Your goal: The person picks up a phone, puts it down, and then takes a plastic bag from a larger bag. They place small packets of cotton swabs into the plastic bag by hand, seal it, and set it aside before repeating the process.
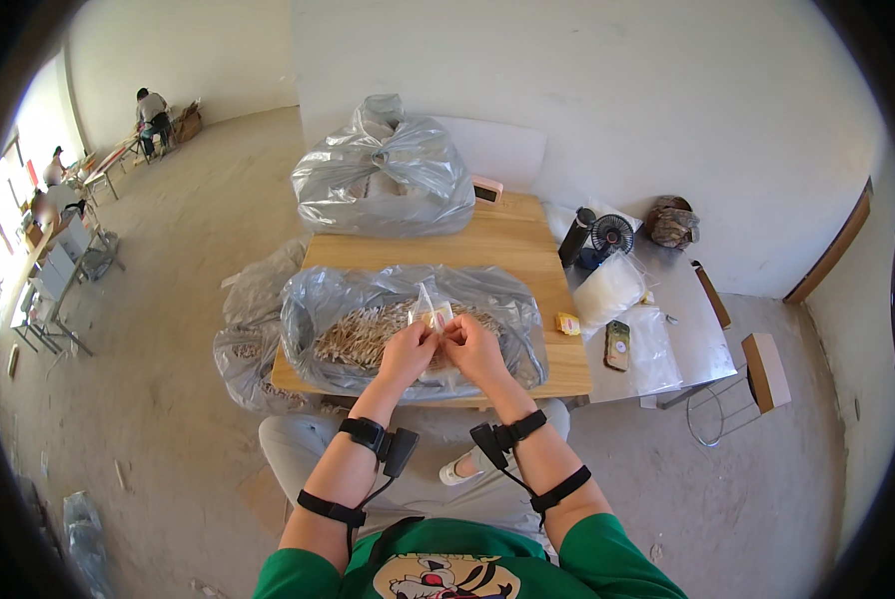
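Observation:
My left hand [408,349] and my right hand [470,346] are raised together over the wooden table [512,245]. Both pinch a small clear plastic bag [431,305] with a pale yellowish piece inside it. Under my hands lies a large open clear plastic bag [318,299] filled with several small tan pieces [363,336]. A black strap with a small device sits on each wrist.
A big tied grey plastic bag [383,170] stands at the table's far end. A white side table [682,299] to the right holds a small fan [610,235], a dark bottle [573,238], clear bags and a phone [617,344]. More bags lie on the floor at left [248,299]. People work at tables far left.

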### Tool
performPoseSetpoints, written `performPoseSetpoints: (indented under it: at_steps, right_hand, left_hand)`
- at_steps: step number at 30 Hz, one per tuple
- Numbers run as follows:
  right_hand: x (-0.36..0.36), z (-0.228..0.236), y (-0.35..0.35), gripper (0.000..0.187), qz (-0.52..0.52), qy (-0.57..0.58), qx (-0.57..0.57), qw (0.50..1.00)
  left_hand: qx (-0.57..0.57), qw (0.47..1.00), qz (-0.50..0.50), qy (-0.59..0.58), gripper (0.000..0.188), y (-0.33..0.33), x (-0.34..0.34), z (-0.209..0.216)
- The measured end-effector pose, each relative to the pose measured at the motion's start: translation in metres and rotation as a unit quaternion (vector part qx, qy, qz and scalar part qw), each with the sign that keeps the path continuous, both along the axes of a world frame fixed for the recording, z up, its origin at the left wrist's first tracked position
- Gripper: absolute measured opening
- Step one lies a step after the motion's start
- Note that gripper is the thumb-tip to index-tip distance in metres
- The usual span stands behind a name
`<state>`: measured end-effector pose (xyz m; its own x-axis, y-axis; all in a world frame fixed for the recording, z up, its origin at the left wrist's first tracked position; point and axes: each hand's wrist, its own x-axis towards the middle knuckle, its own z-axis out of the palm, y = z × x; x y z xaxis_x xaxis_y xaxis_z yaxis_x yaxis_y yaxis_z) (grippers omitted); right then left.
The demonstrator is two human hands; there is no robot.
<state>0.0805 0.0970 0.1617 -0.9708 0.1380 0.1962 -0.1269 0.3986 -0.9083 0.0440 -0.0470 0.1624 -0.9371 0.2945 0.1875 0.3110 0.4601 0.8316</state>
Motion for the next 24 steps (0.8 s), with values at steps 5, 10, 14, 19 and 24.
performPoseSetpoints:
  at_steps: [5,10,14,19,24]
  right_hand:
    - [0.0009,0.0011,0.0009,0.016,0.015,0.012,-0.007,1.0]
    - [-0.0006,-0.0022,0.004,0.015,0.028,-0.003,-0.047,0.999]
    - [-0.002,-0.0044,0.0042,0.015,0.031,-0.002,-0.057,0.998]
    - [-0.0045,-0.007,0.0064,0.015,0.02,0.021,-0.011,1.0]
    - [-0.0056,-0.0036,0.0062,0.016,0.029,-0.011,-0.032,0.999]
  left_hand:
    - [0.0,1.0,-0.004,-0.002,0.022,0.0029,0.0019,0.0021]
    - [0.019,1.0,-0.006,-0.016,0.02,0.0028,0.0023,0.0019]
    - [0.011,1.0,-0.012,-0.027,0.022,0.001,0.0001,-0.0009]
    - [0.017,0.999,-0.016,-0.039,0.022,0.0032,0.0026,0.0035]
    - [0.037,0.998,-0.018,-0.04,0.021,0.0013,0.0011,0.0005]
